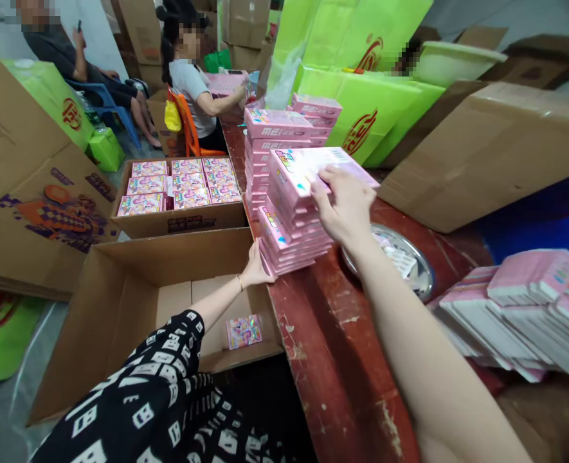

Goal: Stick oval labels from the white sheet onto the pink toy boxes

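Note:
A stack of flat pink boxes (291,222) stands at the left edge of a worn red table (332,360). My right hand (344,206) rests on the right side of the stack's top boxes, fingers curled over the uppermost one. My left hand (256,265) presses against the stack's lower left corner, fingers closed against the bottom boxes. Below the table edge stands an open cardboard carton (120,302) with a single pink box (243,332) lying on its floor.
A second carton (178,222) filled with pink boxes sits behind the open one. More pink stacks (269,145) stand farther back on the table. A metal dish (422,273) and flattened pink packs (515,315) lie at the right. A seated person (195,83) works at the far end.

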The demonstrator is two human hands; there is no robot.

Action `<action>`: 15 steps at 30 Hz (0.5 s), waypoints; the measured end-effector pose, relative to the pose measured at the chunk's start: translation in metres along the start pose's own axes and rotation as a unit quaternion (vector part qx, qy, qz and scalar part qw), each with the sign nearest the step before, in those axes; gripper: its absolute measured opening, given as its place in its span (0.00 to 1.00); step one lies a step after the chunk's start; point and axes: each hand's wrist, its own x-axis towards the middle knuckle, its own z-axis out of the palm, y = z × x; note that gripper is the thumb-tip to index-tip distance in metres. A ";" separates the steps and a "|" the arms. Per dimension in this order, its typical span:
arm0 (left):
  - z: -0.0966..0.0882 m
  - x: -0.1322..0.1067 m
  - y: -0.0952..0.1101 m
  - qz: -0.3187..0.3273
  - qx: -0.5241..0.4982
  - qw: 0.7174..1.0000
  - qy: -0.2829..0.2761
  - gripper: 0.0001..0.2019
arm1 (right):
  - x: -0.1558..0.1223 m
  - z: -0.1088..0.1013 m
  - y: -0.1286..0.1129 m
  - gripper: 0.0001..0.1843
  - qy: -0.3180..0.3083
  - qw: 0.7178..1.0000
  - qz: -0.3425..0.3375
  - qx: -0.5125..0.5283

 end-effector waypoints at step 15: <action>-0.068 -0.048 0.096 0.356 -0.027 0.927 -0.113 0.37 | -0.464 -0.083 0.037 0.17 0.409 0.627 0.569 0.341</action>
